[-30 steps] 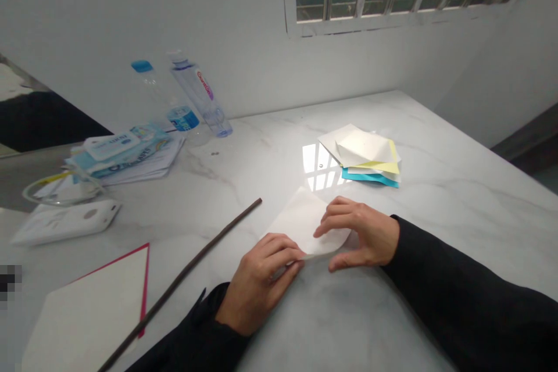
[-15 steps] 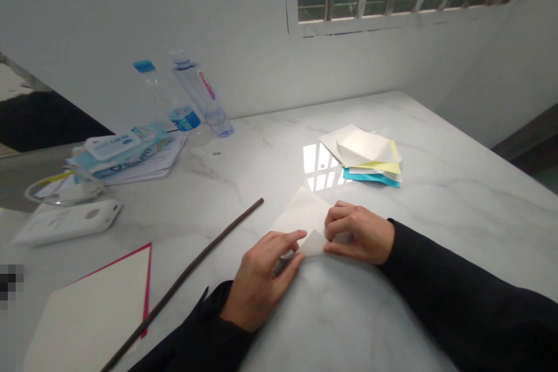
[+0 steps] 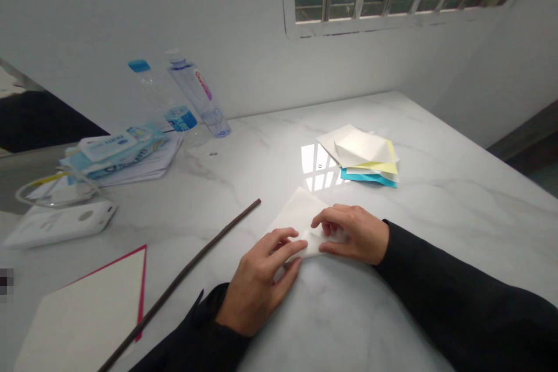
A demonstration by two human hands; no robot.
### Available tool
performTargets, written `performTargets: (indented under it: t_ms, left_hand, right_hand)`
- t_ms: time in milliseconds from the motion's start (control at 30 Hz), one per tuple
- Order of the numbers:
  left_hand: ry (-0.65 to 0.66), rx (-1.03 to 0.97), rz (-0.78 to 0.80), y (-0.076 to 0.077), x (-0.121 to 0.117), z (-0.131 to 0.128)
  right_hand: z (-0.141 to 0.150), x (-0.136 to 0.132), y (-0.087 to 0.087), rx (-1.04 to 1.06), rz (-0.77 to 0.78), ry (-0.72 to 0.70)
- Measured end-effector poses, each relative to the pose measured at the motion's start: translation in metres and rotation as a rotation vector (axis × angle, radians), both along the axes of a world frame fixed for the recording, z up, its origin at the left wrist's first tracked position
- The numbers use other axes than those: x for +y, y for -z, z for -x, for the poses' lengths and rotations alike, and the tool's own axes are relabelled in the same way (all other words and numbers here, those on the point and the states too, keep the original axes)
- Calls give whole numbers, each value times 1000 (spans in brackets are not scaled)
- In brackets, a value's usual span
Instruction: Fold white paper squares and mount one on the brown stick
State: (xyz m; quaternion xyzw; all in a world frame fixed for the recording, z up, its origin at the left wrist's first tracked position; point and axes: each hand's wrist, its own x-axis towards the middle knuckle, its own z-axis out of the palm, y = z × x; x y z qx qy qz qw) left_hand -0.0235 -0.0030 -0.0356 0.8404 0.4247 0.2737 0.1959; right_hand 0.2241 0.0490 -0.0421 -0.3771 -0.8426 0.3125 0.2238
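A white sheet of paper lies on the marble-patterned table, one corner pointing away from me and its near side folded up. My left hand holds the paper's left part, fingers on top and thumb at the near edge. On the right part, my right hand grips the folded side with bent fingers above and the thumb along the near edge. Both sets of fingertips are close together near the middle of the fold. The paper under the right fingers is partly hidden.
Behind the paper lies a pile of folded coloured papers. A thin brown stick crosses a cream sheet with red beneath at left. Two plastic bottles, a wipes pack and a white device with a cable stand farther back.
My right fingers have moved left across the fold, and my left fingers have come down over it. The folded tip visible between the hands before is now pressed flatter and partly covered.
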Motion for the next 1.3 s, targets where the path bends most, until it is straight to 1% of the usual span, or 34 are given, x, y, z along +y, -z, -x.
performTargets:
  t_ms: [100, 333, 533, 700, 867, 1000, 1300]
  left_hand:
    - [15, 15, -12, 0, 1, -1]
    - [61, 36, -37, -2, 2, -3]
    - [67, 70, -28, 1, 0, -2]
    - [68, 134, -76, 1, -4, -4]
    - [53, 273, -172, -2, -16, -9]
    - [22, 378, -270, 0, -29, -16]
    - [-59, 468, -344, 9, -53, -26]
  right_hand:
    - [-1, 0, -1, 5, -26, -19]
    - [-4, 3, -2, -12, -43, -116]
    - [-3, 1, -2, -20, -55, -104]
    - [-3, 0, -1, -23, -57, -97]
    - [-2, 0, -2, -33, -70, -113]
    - [-3, 0, -3, -60, -62, -130]
    - [-6, -2, -9, -89, -32, -168]
